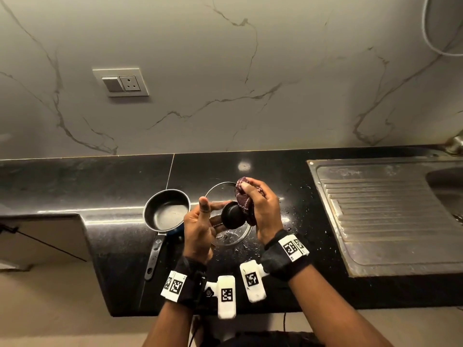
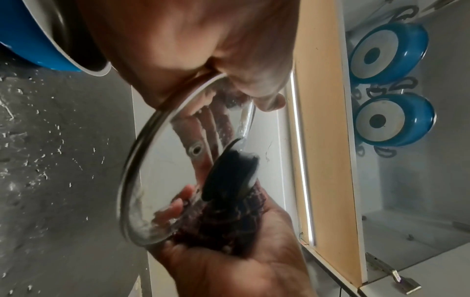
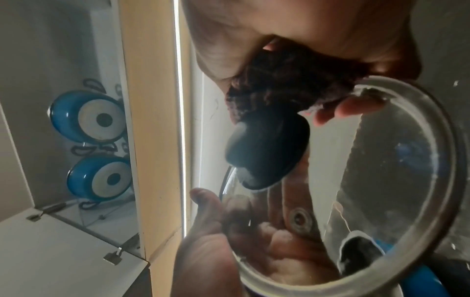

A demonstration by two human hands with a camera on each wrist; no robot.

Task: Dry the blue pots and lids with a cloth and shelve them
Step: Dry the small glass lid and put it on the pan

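My left hand [image 1: 209,216] pinches the rim of a clear glass lid [image 1: 234,237] and holds it tilted over the black counter, thumb up. Its fingers show through the glass [image 3: 394,170] in the right wrist view. My right hand [image 1: 261,205] grips a bunched maroon cloth [image 1: 244,199] and presses it on the lid beside the black knob [image 1: 234,216]. The knob [image 2: 229,176] and cloth [image 2: 229,227] appear close up in the left wrist view. A blue saucepan [image 1: 166,211] stands upright on the counter just left of my hands, its long handle toward me.
Two blue pots [image 2: 389,52] [image 2: 394,120] sit bottoms-out on a wire rack inside an open cabinet. A steel drainboard [image 1: 390,216] and sink lie to the right. Water drops speckle the counter [image 1: 295,221] around the lid. A wall socket [image 1: 121,82] is above left.
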